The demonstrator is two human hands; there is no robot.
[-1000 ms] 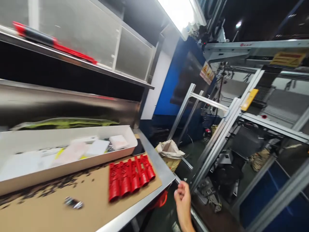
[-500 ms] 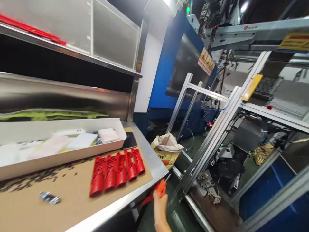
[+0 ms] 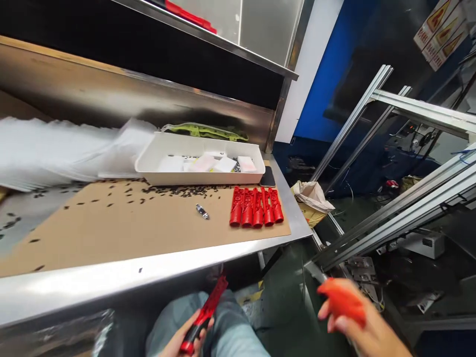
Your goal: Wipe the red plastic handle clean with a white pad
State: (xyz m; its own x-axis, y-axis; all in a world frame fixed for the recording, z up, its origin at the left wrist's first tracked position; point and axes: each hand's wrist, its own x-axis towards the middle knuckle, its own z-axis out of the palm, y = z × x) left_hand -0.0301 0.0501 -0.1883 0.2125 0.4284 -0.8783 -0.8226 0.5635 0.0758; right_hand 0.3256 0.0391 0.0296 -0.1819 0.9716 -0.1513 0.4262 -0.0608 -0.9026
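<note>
My left hand (image 3: 191, 334), low in the middle, is closed round a long red plastic part (image 3: 211, 302) with a black section near its lower end. It lies slanted above my lap. Out to the right, clear of the bench, my right hand (image 3: 366, 322) grips an orange tool (image 3: 344, 301), blurred by motion; its tip cannot be made out. Several similar red plastic parts (image 3: 257, 208) lie side by side on the cardboard sheet (image 3: 148, 233) at the bench's right end. A small shiny metal piece (image 3: 203, 211) lies to their left.
A white tray (image 3: 201, 178) with pale blocks stands behind, small black pieces (image 3: 186, 190) scattered before it. A dark phone (image 3: 267, 176) lies at its right. White sheets (image 3: 67, 151) are stacked left. A paper sack (image 3: 314, 201) and metal frame (image 3: 372, 228) stand beyond the bench.
The view has swung left and down, bringing my lap and left hand into sight. My right hand, with the orange tool, now appears farther right and apart from the red part.
</note>
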